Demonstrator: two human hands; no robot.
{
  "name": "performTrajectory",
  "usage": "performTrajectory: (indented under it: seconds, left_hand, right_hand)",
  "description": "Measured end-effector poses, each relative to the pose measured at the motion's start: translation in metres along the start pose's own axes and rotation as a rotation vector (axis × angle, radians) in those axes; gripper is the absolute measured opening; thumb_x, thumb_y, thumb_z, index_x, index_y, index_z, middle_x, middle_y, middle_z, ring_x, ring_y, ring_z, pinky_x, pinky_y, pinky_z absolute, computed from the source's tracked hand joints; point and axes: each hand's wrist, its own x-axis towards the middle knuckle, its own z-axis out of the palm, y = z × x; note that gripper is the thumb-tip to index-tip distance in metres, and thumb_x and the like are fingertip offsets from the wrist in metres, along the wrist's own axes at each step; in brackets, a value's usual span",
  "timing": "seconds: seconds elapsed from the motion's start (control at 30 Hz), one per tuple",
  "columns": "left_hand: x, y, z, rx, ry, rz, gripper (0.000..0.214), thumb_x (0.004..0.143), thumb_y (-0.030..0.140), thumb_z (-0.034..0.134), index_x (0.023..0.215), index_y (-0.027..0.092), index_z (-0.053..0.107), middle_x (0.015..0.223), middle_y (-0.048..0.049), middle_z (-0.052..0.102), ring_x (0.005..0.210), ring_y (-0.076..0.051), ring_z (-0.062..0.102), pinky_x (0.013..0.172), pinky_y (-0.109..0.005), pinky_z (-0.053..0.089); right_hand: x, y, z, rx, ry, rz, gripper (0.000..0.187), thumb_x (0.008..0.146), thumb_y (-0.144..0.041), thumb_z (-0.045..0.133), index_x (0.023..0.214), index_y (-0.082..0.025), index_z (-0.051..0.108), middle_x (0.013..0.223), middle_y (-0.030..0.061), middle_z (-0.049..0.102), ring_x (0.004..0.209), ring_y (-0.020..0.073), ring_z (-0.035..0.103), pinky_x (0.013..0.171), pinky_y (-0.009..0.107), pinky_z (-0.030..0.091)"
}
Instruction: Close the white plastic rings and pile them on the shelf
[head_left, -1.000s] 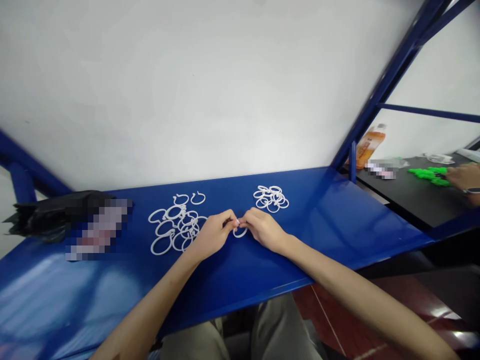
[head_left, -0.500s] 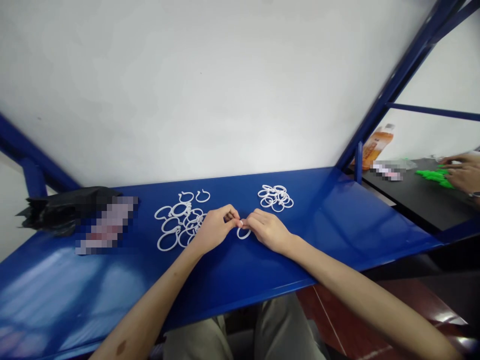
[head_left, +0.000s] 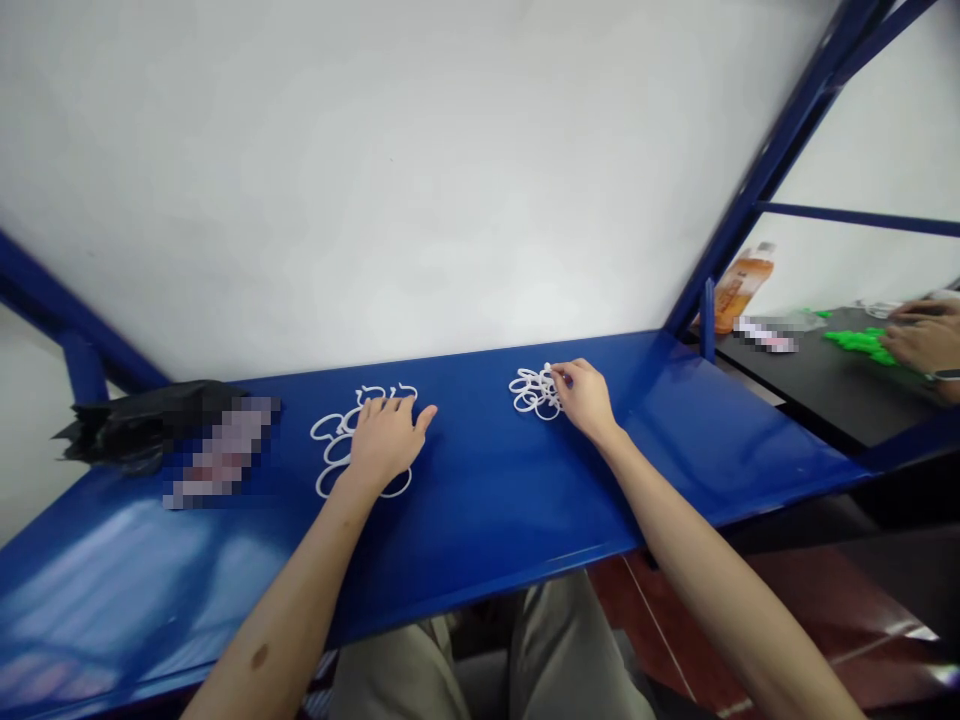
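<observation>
White plastic curtain rings (head_left: 319,482), several of them with gaps in their loops, are spread on the left part of the blue table. My left hand (head_left: 386,442) is over these rings, palm down and fingers apart, and hides many of them. To the right lies a tight pile of white curtain rings (head_left: 524,402). My right hand (head_left: 586,398) is at this pile's right side, thumb and fingertips pinched on a white curtain ring. The fingers partly cover that ring, so it is hard to separate from the pile.
The blue table (head_left: 480,520) meets a white wall behind. A black plastic bag (head_left: 150,425) and a blurred packet (head_left: 229,450) lie at the left. Beyond the blue frame post, a co-worker's hands (head_left: 926,335) work at green pieces (head_left: 859,345) near an orange bottle (head_left: 742,290).
My hands have parted from the middle, where both held one ring. The left moved left over the loose rings and spread. The right carried the ring to the right pile.
</observation>
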Motion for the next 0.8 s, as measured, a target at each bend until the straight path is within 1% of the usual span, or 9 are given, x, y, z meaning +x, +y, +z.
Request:
performTrajectory:
  seconds: [0.13,0.27,0.37,0.47,0.6,0.67,0.7,0.77,0.8]
  left_hand:
    - [-0.001,0.012,-0.004,-0.062,0.011,0.16,0.043,0.098,0.045,0.042,0.115,0.015,0.067,0.11,-0.0147,0.072,0.109,-0.033,0.058,0.099,-0.047,0.041]
    - [-0.005,0.028,-0.006,-0.15,-0.011,0.278,0.034,0.096,0.04,0.048,0.116,0.018,0.066,0.111,-0.0113,0.071,0.109,-0.03,0.056,0.098,-0.046,0.043]
    - [-0.009,0.033,-0.004,-0.084,0.028,0.234,0.031,0.095,0.038,0.05,0.111,0.017,0.067,0.112,-0.0141,0.069,0.11,-0.033,0.054,0.095,-0.048,0.043]
    - [-0.01,0.032,-0.004,-0.031,0.031,0.183,0.025,0.093,0.034,0.052,0.1,0.018,0.069,0.104,-0.0151,0.067,0.105,-0.035,0.053,0.089,-0.048,0.043]
    - [-0.011,0.034,-0.007,-0.1,0.029,0.248,0.02,0.095,0.024,0.049,0.09,0.02,0.068,0.099,-0.0122,0.066,0.099,-0.031,0.053,0.084,-0.045,0.043]
    - [-0.011,0.039,-0.01,-0.167,0.067,0.328,0.019,0.096,0.024,0.049,0.093,0.021,0.067,0.1,-0.0101,0.066,0.099,-0.028,0.052,0.086,-0.043,0.042]
    - [-0.012,0.042,-0.012,-0.205,0.091,0.379,0.019,0.097,0.026,0.049,0.095,0.022,0.067,0.101,-0.0091,0.066,0.1,-0.027,0.052,0.087,-0.042,0.043]
    - [-0.014,0.047,-0.015,-0.273,0.133,0.48,0.019,0.099,0.028,0.049,0.098,0.022,0.067,0.105,-0.0077,0.065,0.1,-0.024,0.051,0.089,-0.039,0.043]
    - [-0.016,0.049,-0.017,-0.301,0.143,0.523,0.02,0.099,0.028,0.049,0.099,0.022,0.067,0.106,-0.0072,0.066,0.1,-0.023,0.051,0.09,-0.038,0.043]
  right_hand:
    - [0.001,0.004,0.007,-0.04,-0.053,0.03,0.019,0.091,-0.021,0.058,0.101,-0.016,0.073,0.088,0.0086,0.069,0.079,0.0215,0.061,0.08,0.035,0.048]
    - [0.002,0.004,0.011,-0.035,-0.065,0.035,0.018,0.088,-0.02,0.061,0.101,-0.015,0.072,0.088,0.0085,0.07,0.082,0.0226,0.061,0.083,0.037,0.047]
    - [0.003,0.003,0.009,-0.031,-0.029,0.02,0.018,0.089,-0.023,0.06,0.101,-0.015,0.071,0.089,0.0087,0.07,0.084,0.0241,0.06,0.082,0.038,0.047]
    - [0.002,-0.004,0.004,-0.02,0.012,-0.013,0.019,0.091,-0.024,0.057,0.101,-0.016,0.071,0.089,0.0095,0.069,0.085,0.0259,0.059,0.081,0.039,0.048]
    - [-0.006,-0.026,-0.001,0.053,0.03,-0.094,0.019,0.094,-0.026,0.055,0.099,-0.018,0.071,0.089,0.01,0.069,0.086,0.0255,0.06,0.083,0.04,0.048]
    - [-0.014,-0.044,0.0,0.164,-0.068,-0.122,0.02,0.095,-0.032,0.056,0.098,-0.018,0.07,0.089,0.0082,0.071,0.082,0.0229,0.062,0.082,0.038,0.049]
    - [-0.019,-0.053,0.002,0.248,-0.155,-0.121,0.022,0.095,-0.036,0.057,0.099,-0.019,0.07,0.089,0.0067,0.072,0.078,0.0208,0.063,0.079,0.036,0.05]
    - [-0.028,-0.07,0.006,0.428,-0.326,-0.077,0.025,0.095,-0.041,0.058,0.102,-0.019,0.068,0.088,0.0042,0.073,0.072,0.0174,0.064,0.073,0.032,0.05]
    - [-0.032,-0.076,0.009,0.513,-0.376,-0.048,0.026,0.095,-0.042,0.058,0.103,-0.019,0.067,0.085,0.0033,0.073,0.071,0.0165,0.065,0.07,0.031,0.051]
